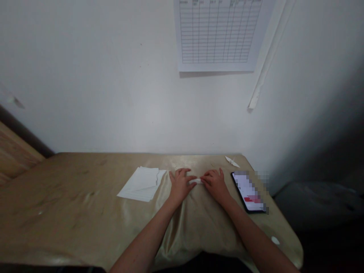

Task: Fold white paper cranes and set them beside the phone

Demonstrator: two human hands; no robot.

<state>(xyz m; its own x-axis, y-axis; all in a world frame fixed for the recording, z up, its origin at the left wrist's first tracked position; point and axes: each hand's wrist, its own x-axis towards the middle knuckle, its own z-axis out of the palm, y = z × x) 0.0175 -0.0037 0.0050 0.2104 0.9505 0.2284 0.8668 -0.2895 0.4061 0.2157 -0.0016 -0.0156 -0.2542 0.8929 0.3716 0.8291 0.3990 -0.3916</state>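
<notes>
Both my hands rest on a table covered with a shiny beige cloth [71, 197]. My left hand [179, 185] and my right hand [215, 183] meet over a small piece of white paper [198, 181], fingers curled and pressing down on it between thumbs and fingertips. Most of the paper is hidden under the fingers. A stack of white paper sheets [142, 183] lies just left of my left hand.
A phone [249, 192] with a lit screen lies right of my right hand. A small folded white paper figure [232, 161] sits at the table's back right corner. A white wall with a printed grid chart [218, 34] stands behind.
</notes>
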